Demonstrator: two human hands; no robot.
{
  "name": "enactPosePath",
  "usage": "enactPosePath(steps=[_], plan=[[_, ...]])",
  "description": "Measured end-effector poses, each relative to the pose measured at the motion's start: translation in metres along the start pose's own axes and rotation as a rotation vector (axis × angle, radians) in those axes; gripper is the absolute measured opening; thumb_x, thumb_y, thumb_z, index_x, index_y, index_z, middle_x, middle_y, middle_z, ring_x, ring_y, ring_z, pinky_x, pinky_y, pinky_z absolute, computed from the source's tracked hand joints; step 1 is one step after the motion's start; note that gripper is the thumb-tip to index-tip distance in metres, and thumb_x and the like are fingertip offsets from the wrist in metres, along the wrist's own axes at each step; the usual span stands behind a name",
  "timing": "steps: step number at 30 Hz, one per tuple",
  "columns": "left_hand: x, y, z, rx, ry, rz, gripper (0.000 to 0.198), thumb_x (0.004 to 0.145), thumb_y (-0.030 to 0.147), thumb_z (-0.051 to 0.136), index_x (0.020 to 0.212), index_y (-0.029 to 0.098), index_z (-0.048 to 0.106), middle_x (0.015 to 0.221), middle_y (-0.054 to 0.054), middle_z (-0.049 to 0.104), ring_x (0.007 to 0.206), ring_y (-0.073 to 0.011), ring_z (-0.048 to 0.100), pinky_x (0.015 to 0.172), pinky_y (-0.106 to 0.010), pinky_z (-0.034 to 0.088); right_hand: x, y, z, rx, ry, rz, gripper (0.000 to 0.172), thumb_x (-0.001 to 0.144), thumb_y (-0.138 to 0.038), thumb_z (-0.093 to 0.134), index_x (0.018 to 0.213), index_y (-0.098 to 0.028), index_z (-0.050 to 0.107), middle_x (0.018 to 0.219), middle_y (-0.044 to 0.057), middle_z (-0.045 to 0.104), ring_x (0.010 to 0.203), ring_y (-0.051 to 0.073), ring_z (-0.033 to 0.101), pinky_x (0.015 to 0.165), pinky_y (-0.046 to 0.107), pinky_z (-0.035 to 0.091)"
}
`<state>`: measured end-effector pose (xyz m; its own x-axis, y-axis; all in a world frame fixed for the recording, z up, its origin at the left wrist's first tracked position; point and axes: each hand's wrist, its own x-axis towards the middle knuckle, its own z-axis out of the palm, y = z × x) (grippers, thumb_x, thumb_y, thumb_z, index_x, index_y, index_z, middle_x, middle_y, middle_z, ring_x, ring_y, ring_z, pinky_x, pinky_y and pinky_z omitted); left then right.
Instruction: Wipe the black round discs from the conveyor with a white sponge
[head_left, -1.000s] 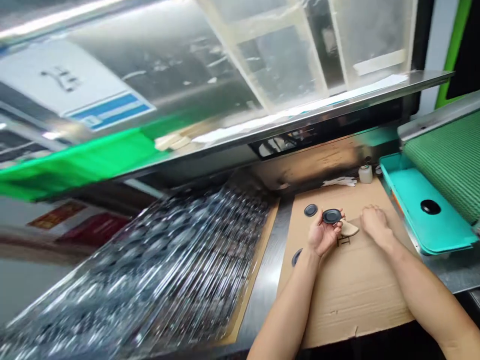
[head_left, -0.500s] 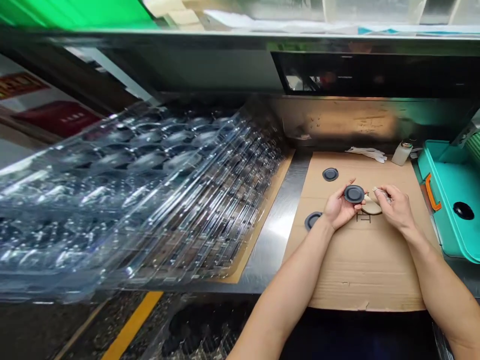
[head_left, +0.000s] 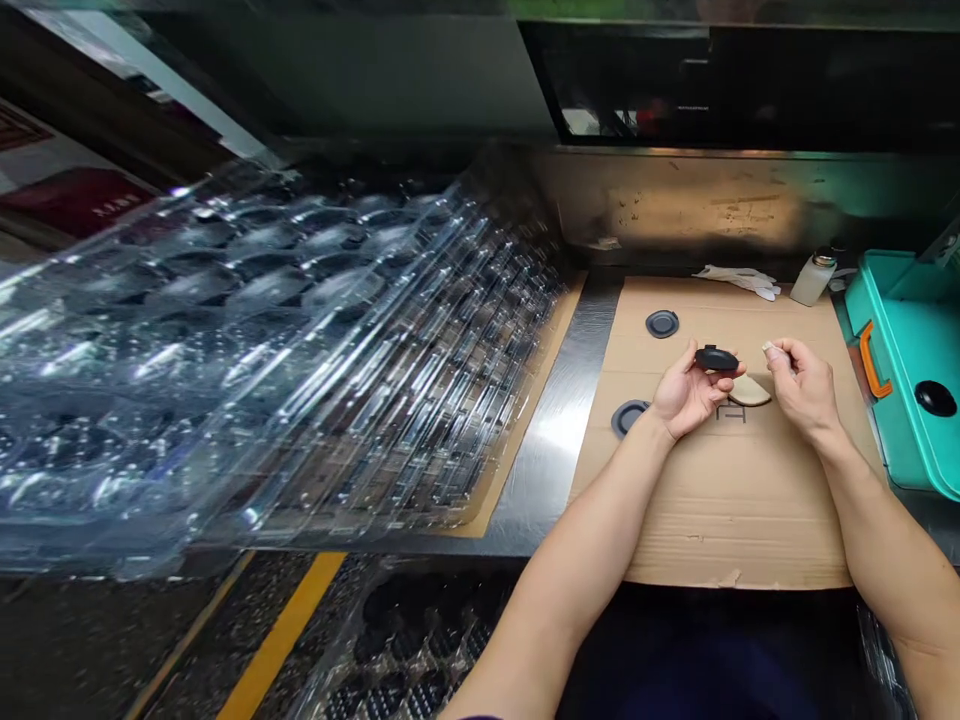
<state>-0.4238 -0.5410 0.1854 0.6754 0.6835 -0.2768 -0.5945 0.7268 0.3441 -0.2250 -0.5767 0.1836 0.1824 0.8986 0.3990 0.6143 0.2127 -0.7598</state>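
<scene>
My left hand (head_left: 686, 392) holds a round black disc part (head_left: 716, 358) by its edge, tilted nearly flat, above a sheet of brown cardboard (head_left: 720, 500). My right hand (head_left: 801, 380) is closed in a pinch on a small pale piece (head_left: 772, 350) just right of the disc. A beige oval pad (head_left: 748, 392) lies on the cardboard between my hands. Two more black discs lie flat, one farther back (head_left: 662, 323) and one beside my left wrist (head_left: 626, 417).
A tall stack of clear plastic blister trays (head_left: 285, 350) fills the left of the steel bench. A teal tray (head_left: 911, 340) with one black disc (head_left: 935, 398) stands at the right. A small white bottle (head_left: 812, 278) and a white glove (head_left: 739, 281) lie at the back.
The view has dropped and steadied on the bench. My left hand tilted the black disc from face-on toward flat. My right hand lifted off the beige pad, pinching a small pale piece.
</scene>
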Motion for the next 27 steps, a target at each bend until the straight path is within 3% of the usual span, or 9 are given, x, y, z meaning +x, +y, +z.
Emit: enactPosePath(steps=[5,10,16,22,27], plan=[[0.002,-0.002,0.001,-0.037,0.098,-0.102,0.074,0.109,0.055,0.018,0.12,-0.001,0.066,0.069,-0.012,0.066,0.047,-0.0112,0.051,0.035,-0.016,0.035,0.0,-0.006,-0.001,-0.016,-0.017,-0.042,0.03,0.098,-0.047,0.059,0.096,-0.02,0.07,0.076,0.002,0.063,0.07,0.017,0.055,0.066,0.029,0.042],[0.002,-0.003,0.002,0.055,0.159,-0.099,0.076,0.109,0.055,0.018,0.119,-0.002,0.066,0.081,-0.02,0.075,0.059,-0.0173,0.069,0.046,-0.02,0.051,0.0,-0.011,-0.001,-0.022,-0.074,-0.089,0.025,0.098,-0.043,0.059,0.092,-0.02,0.068,0.076,0.003,0.064,0.072,0.018,0.058,0.069,0.03,0.044],[0.001,-0.004,0.003,0.109,0.154,-0.088,0.072,0.109,0.053,0.021,0.129,-0.002,0.063,0.086,-0.019,0.077,0.064,-0.0176,0.073,0.058,-0.022,0.059,0.0,-0.01,-0.001,-0.039,-0.094,-0.14,0.026,0.099,-0.042,0.058,0.092,-0.02,0.069,0.083,0.005,0.069,0.075,0.019,0.062,0.072,0.031,0.047],[0.004,-0.01,0.0,0.218,0.145,-0.074,0.069,0.11,0.052,0.021,0.109,0.003,0.069,0.082,-0.017,0.077,0.065,-0.0169,0.074,0.062,-0.022,0.061,-0.001,-0.008,0.003,-0.079,-0.127,-0.24,0.021,0.1,-0.036,0.057,0.095,-0.021,0.071,0.093,0.007,0.074,0.083,0.021,0.068,0.076,0.032,0.05],[0.005,-0.023,-0.004,0.371,0.106,-0.037,0.056,0.108,0.054,0.037,0.096,0.01,0.069,0.077,-0.013,0.075,0.063,-0.0178,0.074,0.059,-0.025,0.061,-0.006,-0.001,0.01,-0.228,-0.189,-0.323,0.019,0.101,-0.033,0.054,0.1,-0.022,0.07,0.097,0.009,0.073,0.09,0.023,0.067,0.08,0.034,0.051]])
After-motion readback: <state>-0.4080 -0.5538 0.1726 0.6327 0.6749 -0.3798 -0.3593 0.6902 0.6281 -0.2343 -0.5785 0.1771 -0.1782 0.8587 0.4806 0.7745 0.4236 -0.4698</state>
